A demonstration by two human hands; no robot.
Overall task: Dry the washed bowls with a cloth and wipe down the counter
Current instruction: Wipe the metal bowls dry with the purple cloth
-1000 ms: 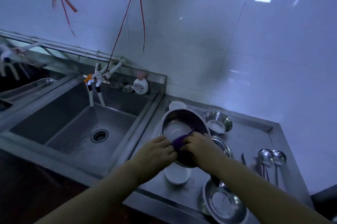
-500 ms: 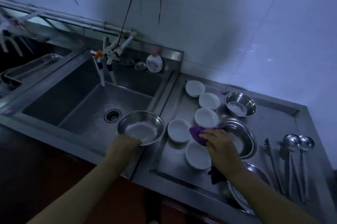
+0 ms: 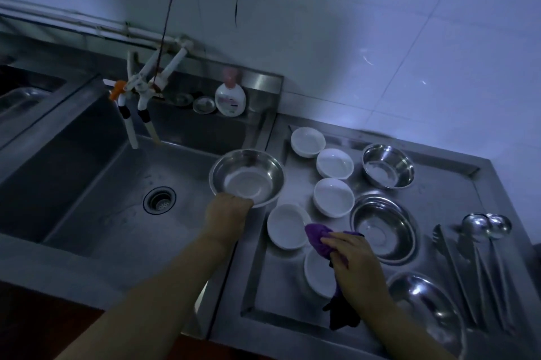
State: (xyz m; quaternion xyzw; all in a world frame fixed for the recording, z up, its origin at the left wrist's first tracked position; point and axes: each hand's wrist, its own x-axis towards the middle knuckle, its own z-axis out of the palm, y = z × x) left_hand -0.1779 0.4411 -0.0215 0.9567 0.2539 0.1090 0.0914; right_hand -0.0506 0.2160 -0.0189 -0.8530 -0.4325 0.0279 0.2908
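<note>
- Sink basin (image 3: 87, 184): takes up the left half of the steel unit, drain (image 3: 159, 201) near its middle. A held bowl hangs over its right edge. Judgement: any leftover water should be tipped out here, not over the draining counter.
- Draining counter (image 3: 456, 184): recessed steel tray at the right. It carries five white bowls down its left side, three steel bowls down its middle and ladles (image 3: 486, 226) with tongs along its right edge. Judgement: it cannot be wiped properly until the dried bowls are stacked to one side.
- Steel bowl (image 3: 247, 177): upright, mouth up, over the sink's right edge near the divider. Judgement: it should be set down on a bare part of the counter, well apart from any bowls not yet wiped.
- Nearest steel bowls (image 3: 383, 230) and (image 3: 424, 304): at the counter's middle and front right corner. Whether they are wet cannot be told in this dim light.
- White bowl (image 3: 288, 226): just left of the cloth, a likely next piece. Judgement: steady it at the rim and wipe inside first, then underneath.
- Left hand (image 3: 227, 211): fingers curled round the steel bowl's near rim, gripping it.
- Right hand (image 3: 355, 254): fingers bunched on the cloth, above the front white bowl (image 3: 316, 274).
- Purple cloth (image 3: 317, 238): wadded, a tail hanging toward the front edge. Judgement: it should be refolded to a dry face.
</note>
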